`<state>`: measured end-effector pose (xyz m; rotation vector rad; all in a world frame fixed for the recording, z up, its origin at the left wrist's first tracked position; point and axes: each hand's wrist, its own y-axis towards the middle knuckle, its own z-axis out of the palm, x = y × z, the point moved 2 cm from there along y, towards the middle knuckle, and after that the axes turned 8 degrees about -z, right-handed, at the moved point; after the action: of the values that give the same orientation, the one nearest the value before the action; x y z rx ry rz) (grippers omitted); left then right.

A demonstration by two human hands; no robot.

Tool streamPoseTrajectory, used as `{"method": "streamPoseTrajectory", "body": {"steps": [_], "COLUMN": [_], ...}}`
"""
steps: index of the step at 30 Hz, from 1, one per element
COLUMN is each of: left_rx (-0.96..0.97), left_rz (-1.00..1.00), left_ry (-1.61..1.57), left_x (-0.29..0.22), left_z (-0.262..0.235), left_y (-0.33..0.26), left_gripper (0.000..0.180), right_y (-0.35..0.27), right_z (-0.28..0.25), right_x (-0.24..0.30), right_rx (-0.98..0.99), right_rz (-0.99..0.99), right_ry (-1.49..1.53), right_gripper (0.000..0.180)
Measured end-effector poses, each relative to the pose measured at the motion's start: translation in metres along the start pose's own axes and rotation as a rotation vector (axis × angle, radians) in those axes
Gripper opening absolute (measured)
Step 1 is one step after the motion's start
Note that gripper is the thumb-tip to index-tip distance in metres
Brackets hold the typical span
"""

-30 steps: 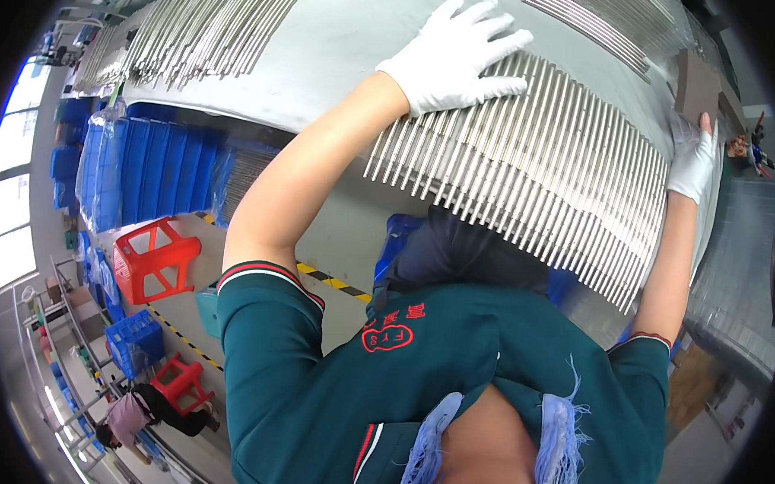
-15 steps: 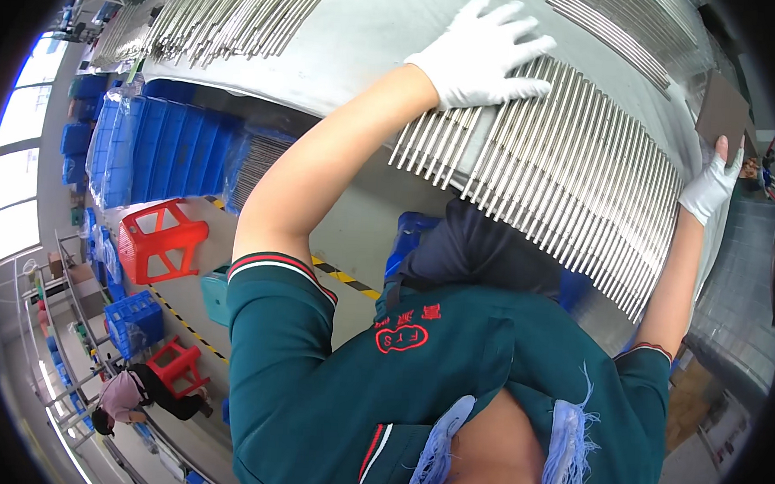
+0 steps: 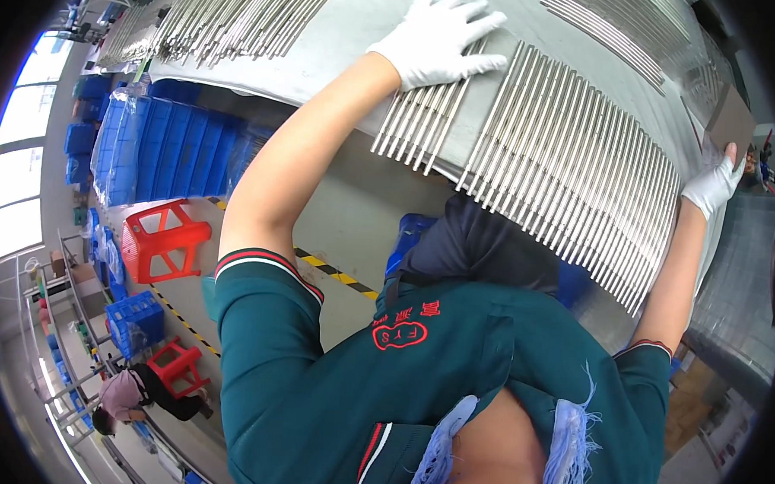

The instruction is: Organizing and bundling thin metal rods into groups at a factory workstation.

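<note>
My left hand (image 3: 448,41), in a white glove, lies flat with fingers spread on a small group of metal rods (image 3: 423,118). To its right, across a gap of white cloth, a larger row of silvery metal rods (image 3: 572,164) lies side by side, the near ends jutting past the table edge. At the far right, my right hand (image 3: 712,185), also gloved but with a bare fingertip showing, is closed on the lower end of a flat brown board (image 3: 732,123). Part of its grip is hidden.
The table has a white cloth (image 3: 353,41). More rods (image 3: 242,15) lie at the far left, others (image 3: 599,39) at the back right. Blue crates (image 3: 171,150), a red stool (image 3: 164,241) and black-yellow floor tape (image 3: 338,274) are at left. Another person (image 3: 130,395) works at lower left.
My left hand has moved left together with the small group of rods, and the gap to the larger row has widened. My right hand stays at the board, which has shifted slightly.
</note>
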<state>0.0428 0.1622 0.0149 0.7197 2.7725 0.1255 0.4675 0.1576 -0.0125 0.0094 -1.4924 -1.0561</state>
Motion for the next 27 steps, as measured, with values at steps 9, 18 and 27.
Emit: {"method": "streamPoseTrajectory", "body": {"steps": [9,18,27], "left_rx": [-0.296,-0.237,0.028], "left_rz": [0.468,0.429,0.185], "left_ry": [0.118,0.004,0.004], "left_x": [-0.081,-0.099,-0.044], "left_z": [0.042,0.067,0.027], "left_y": [0.032,0.044,0.024], "left_gripper": [0.065,0.066,0.064], "right_y": [0.000,-0.012,-0.001], "right_z": [-0.004,0.013,0.001], "right_x": [-0.015,0.008,0.006], "right_rx": [0.045,-0.093,-0.093], "right_rz": [-0.226,0.165,0.159], "right_ry": [-0.182,0.168,0.205], "right_gripper": [0.051,0.042,0.043]}}
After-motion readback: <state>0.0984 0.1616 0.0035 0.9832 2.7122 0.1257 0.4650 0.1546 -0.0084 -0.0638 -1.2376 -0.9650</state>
